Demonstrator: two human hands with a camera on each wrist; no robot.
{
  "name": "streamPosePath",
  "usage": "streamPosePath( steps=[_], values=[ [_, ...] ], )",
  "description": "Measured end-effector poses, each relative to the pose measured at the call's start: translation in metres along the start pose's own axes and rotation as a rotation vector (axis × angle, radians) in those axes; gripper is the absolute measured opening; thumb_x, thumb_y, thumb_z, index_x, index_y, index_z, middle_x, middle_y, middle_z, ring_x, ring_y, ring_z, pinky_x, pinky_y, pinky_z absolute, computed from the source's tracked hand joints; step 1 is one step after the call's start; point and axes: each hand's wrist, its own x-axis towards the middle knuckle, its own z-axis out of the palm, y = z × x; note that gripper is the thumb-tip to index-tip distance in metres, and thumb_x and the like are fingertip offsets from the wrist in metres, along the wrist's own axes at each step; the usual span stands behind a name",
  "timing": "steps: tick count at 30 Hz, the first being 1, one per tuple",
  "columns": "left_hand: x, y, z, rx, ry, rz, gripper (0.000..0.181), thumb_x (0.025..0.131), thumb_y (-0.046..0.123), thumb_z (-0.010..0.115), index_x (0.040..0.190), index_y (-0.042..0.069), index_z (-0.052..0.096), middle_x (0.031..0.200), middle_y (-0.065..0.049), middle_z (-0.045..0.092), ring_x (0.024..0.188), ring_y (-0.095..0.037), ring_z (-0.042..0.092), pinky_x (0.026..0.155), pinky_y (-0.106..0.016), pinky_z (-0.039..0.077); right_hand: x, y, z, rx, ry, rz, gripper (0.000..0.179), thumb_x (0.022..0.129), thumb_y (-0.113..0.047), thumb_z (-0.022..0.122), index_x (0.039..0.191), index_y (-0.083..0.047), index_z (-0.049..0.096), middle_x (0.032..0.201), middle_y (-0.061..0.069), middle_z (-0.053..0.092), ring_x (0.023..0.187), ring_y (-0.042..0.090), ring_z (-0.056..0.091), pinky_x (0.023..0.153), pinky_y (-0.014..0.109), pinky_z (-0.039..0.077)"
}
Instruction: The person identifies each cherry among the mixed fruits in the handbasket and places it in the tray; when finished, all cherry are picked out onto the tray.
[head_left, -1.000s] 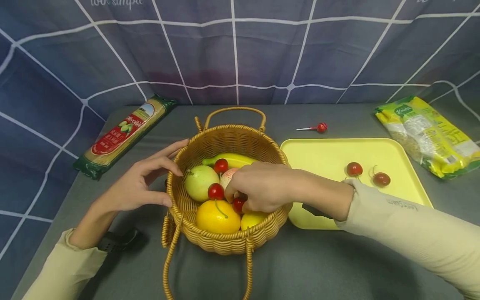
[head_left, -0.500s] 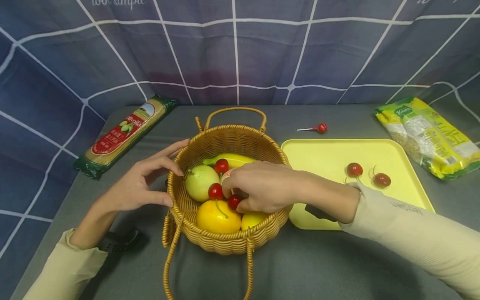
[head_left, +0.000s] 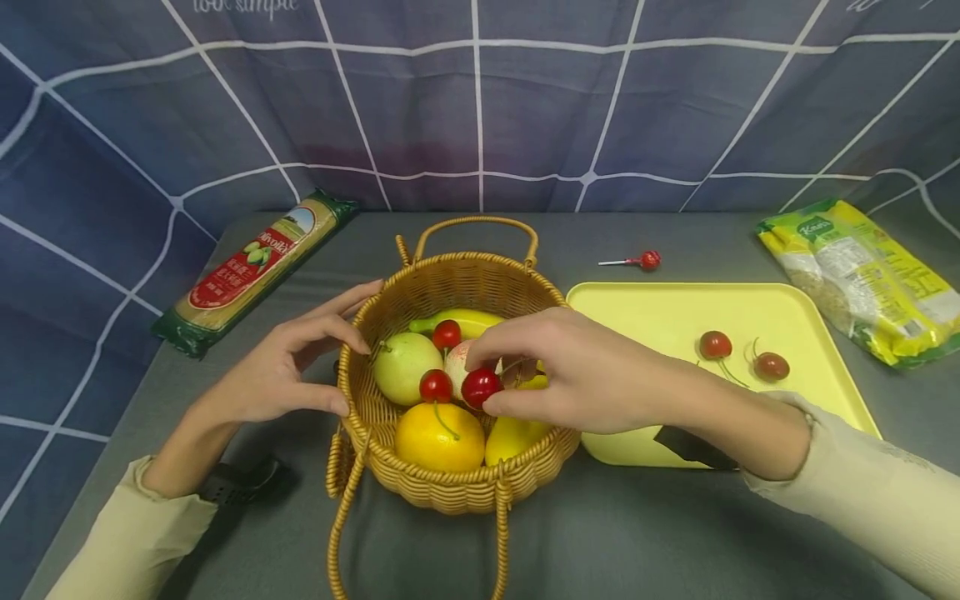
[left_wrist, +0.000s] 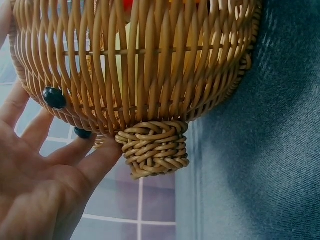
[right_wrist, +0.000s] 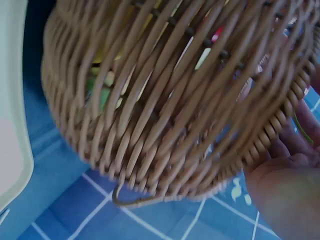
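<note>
A wicker basket [head_left: 457, 496] holds a green pear [head_left: 405, 368], a yellow lemon-like fruit [head_left: 439, 437], a banana [head_left: 468, 320], a pinkish round fruit [head_left: 457, 360] partly hidden, and other yellow fruit [head_left: 513, 435]. Two red cherries lie on top of these. My right hand [head_left: 592, 371] pinches another cherry [head_left: 481, 388] between thumb and fingers above the fruit. My left hand [head_left: 273, 371] rests its fingertips on the basket's left rim. In the left wrist view those fingers [left_wrist: 102, 159] touch the basket's outside, fairly straight.
Right of the basket lies a yellow tray [head_left: 637, 321] bearing a cherry [head_left: 716, 344] and a darker stemmed cherry [head_left: 770, 367]. Behind it is a lollipop [head_left: 649, 260]. A yellow-green Knorr bag [head_left: 862, 279] lies far right, a pasta pack [head_left: 251, 271] at left. Basket handles stick out front and back.
My right hand has lifted the pinched cherry up from among the fruit and drawn back slightly to the right. The left hand stays at the rim.
</note>
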Motion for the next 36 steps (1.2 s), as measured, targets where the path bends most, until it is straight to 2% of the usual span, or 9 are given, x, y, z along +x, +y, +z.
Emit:
streamPosePath(
  steps=[6, 10, 13, 17, 20, 23, 26, 31, 36],
  values=[
    [0.0, 0.001, 0.001, -0.006, 0.004, -0.01, 0.044, 0.075, 0.004, 0.086, 0.109, -0.005, 0.059, 0.159, -0.022, 0.022, 0.145, -0.032, 0.025, 0.109, -0.029, 0.037, -0.032, -0.001, -0.01, 0.018, 0.187, -0.002, 0.027, 0.087, -0.013, 0.077, 0.113, -0.017, 0.069, 0.106, -0.015, 0.067, 0.09, 0.007, 0.062, 0.076, 0.027, 0.055],
    [-0.001, 0.002, 0.001, -0.008, 0.014, -0.021, 0.046, 0.072, 0.001, 0.086, 0.108, -0.006, 0.06, 0.159, -0.021, 0.022, 0.145, -0.032, 0.024, 0.11, -0.029, 0.035, -0.057, 0.002, -0.02, 0.053, 0.265, 0.058, 0.031, 0.085, -0.007, 0.078, 0.111, -0.021, 0.068, 0.102, -0.014, 0.069, 0.091, 0.008, 0.065, 0.079, 0.027, 0.056],
    [-0.001, 0.003, 0.001, -0.012, 0.018, -0.024, 0.046, 0.072, 0.0, 0.086, 0.108, -0.006, 0.06, 0.159, -0.021, 0.022, 0.145, -0.031, 0.024, 0.111, -0.029, 0.034, -0.079, 0.007, -0.026, 0.075, 0.305, 0.131, 0.036, 0.083, 0.0, 0.077, 0.111, -0.021, 0.068, 0.1, -0.01, 0.071, 0.091, 0.011, 0.066, 0.079, 0.026, 0.055],
    [0.001, 0.004, 0.001, -0.016, 0.016, -0.02, 0.045, 0.071, -0.001, 0.086, 0.108, -0.005, 0.061, 0.159, -0.021, 0.022, 0.145, -0.032, 0.025, 0.11, -0.029, 0.036, -0.113, 0.021, -0.03, 0.098, 0.356, 0.229, 0.038, 0.084, 0.007, 0.073, 0.113, -0.015, 0.067, 0.098, 0.0, 0.072, 0.084, 0.015, 0.066, 0.061, 0.027, 0.054],
    [0.002, 0.004, 0.0, -0.007, 0.004, -0.022, 0.045, 0.072, -0.001, 0.085, 0.11, -0.005, 0.062, 0.16, -0.021, 0.021, 0.145, -0.032, 0.023, 0.11, -0.029, 0.035, -0.139, 0.034, -0.031, 0.113, 0.381, 0.318, 0.035, 0.087, 0.008, 0.068, 0.117, -0.011, 0.066, 0.098, 0.006, 0.072, 0.077, 0.018, 0.067, 0.056, 0.029, 0.054],
    [0.0, 0.006, 0.001, 0.006, -0.02, -0.047, 0.045, 0.075, 0.0, 0.083, 0.114, -0.006, 0.062, 0.162, -0.017, 0.018, 0.147, -0.032, 0.018, 0.111, -0.028, 0.033, -0.163, 0.048, -0.029, 0.061, 0.433, 0.451, 0.034, 0.089, 0.005, 0.069, 0.119, -0.011, 0.067, 0.1, 0.004, 0.072, 0.078, 0.017, 0.069, 0.066, 0.024, 0.055],
    [0.0, 0.007, 0.002, 0.013, -0.041, -0.031, 0.039, 0.079, -0.001, 0.08, 0.113, -0.005, 0.063, 0.162, -0.018, 0.015, 0.147, -0.033, 0.015, 0.112, -0.027, 0.032, -0.187, 0.065, -0.028, -0.007, 0.47, 0.579, 0.034, 0.089, -0.002, 0.071, 0.121, -0.011, 0.067, 0.105, -0.004, 0.071, 0.085, 0.009, 0.068, 0.069, 0.015, 0.052],
    [0.002, 0.007, 0.002, 0.003, -0.044, -0.007, 0.031, 0.078, -0.003, 0.08, 0.105, -0.001, 0.064, 0.161, -0.02, 0.017, 0.147, -0.033, 0.016, 0.112, -0.027, 0.033, -0.22, 0.091, -0.035, -0.071, 0.417, 0.753, 0.036, 0.092, -0.015, 0.071, 0.127, -0.008, 0.063, 0.109, -0.014, 0.067, 0.09, -0.006, 0.062, 0.067, 0.013, 0.049],
    [0.001, 0.007, 0.003, -0.004, -0.033, -0.031, 0.031, 0.077, -0.005, 0.08, 0.103, -0.001, 0.064, 0.161, -0.019, 0.018, 0.147, -0.032, 0.017, 0.111, -0.028, 0.033, -0.237, 0.113, -0.039, -0.105, 0.303, 0.81, 0.036, 0.095, -0.019, 0.068, 0.129, -0.006, 0.061, 0.116, 0.006, 0.068, 0.091, -0.01, 0.057, 0.063, 0.021, 0.051]
  ],
)
